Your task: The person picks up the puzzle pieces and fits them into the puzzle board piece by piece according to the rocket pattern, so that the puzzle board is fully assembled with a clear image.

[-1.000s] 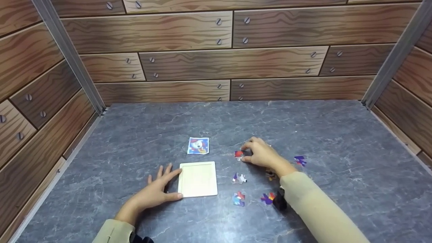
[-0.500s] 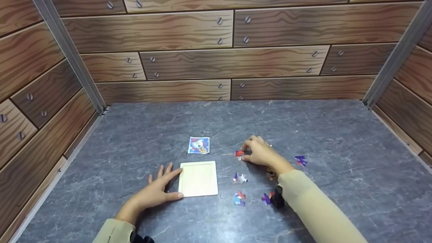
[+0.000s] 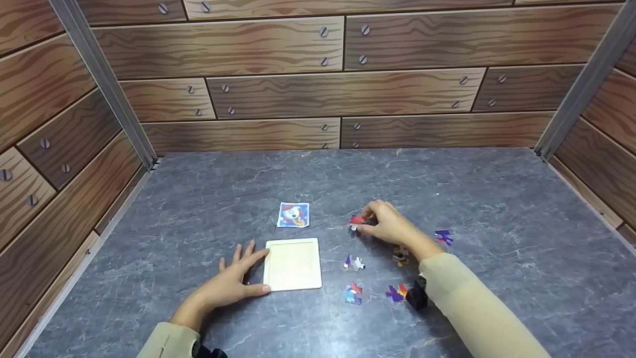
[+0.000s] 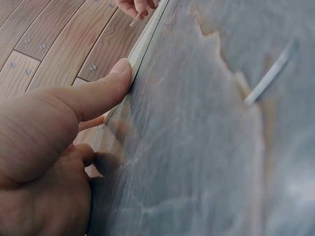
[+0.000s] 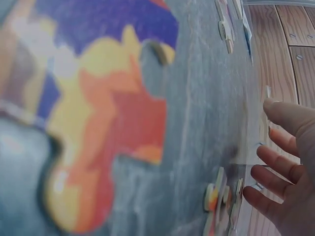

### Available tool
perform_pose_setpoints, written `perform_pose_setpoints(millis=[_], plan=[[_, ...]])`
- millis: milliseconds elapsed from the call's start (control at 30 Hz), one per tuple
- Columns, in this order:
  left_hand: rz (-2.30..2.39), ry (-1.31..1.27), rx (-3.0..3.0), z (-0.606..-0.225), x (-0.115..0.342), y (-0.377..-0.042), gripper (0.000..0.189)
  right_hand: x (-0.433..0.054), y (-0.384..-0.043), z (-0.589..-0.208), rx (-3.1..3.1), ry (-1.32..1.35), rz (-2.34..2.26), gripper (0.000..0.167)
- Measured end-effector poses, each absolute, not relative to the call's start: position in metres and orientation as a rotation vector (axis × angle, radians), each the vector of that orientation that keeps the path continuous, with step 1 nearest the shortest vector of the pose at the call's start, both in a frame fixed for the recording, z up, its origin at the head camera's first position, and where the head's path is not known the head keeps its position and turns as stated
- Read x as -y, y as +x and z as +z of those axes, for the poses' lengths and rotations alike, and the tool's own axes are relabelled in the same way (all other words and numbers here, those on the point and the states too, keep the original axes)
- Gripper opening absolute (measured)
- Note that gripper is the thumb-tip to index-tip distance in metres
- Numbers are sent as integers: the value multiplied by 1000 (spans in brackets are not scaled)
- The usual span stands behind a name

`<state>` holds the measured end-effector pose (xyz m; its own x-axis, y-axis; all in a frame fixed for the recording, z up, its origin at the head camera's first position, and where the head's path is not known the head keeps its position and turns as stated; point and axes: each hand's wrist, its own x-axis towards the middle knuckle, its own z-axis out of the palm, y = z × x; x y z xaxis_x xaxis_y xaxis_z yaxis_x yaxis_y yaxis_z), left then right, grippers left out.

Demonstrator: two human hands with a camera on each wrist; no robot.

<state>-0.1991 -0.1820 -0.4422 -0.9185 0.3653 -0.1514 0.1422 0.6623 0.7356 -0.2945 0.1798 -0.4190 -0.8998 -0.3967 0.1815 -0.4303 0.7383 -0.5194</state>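
My left hand (image 3: 231, 283) rests beside a shallow pale wooden puzzle tray (image 3: 292, 263), fingers spread, thumb and forefinger touching its left edge. In the left wrist view the thumb (image 4: 103, 93) lies straight along the tray's side. To the right, my right hand (image 3: 390, 223) pinches a red and white jigsaw piece (image 3: 356, 220) between thumb and fingers, just over the table. The right wrist view shows this piece (image 5: 268, 92) edge-on at the thumb tip. A white and purple jigsaw piece (image 3: 354, 262) and a light blue and red one (image 3: 353, 293) lie nearer me.
Behind the tray lies a square picture card (image 3: 293, 215) with a white cartoon dog. More jigsaw pieces are around the right forearm: a purple and yellow one (image 3: 396, 293), a brown one (image 3: 400, 254) and a purple one (image 3: 443, 237). Wood-patterned walls (image 3: 278, 94) enclose the table.
My right hand has taken the red and white piece, raised it slightly and shifted it a little to the right and back. The left hand and tray have stayed put.
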Motion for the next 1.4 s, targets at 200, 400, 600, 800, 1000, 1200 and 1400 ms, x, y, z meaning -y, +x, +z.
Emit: perform_pose_setpoints(millis=[200, 400, 600, 800, 1000, 1200, 1400], plan=[[1112, 415, -2589, -442, 182, -199, 80, -182, -293, -418, 2818, 714, 971, 27], [1122, 416, -2581, -441, 182, -198, 80, -175, -288, -417, 2790, 693, 1089, 27], [1118, 400, -2587, -441, 182, -198, 80, -165, -283, -415, 2773, 725, 1173, 26], [1147, 407, -2574, -442, 182, -198, 80, -152, -279, -415, 2745, 815, 1193, 25], [1136, 408, -2577, -442, 182, -199, 79, -138, -275, -414, 2739, 865, 1249, 26], [1123, 406, -2585, -442, 182, -200, 79, -124, -270, -412, 2748, 884, 1252, 25], [1134, 402, -2573, -443, 182, -199, 79, -109, -266, -412, 2727, 956, 1287, 23]])
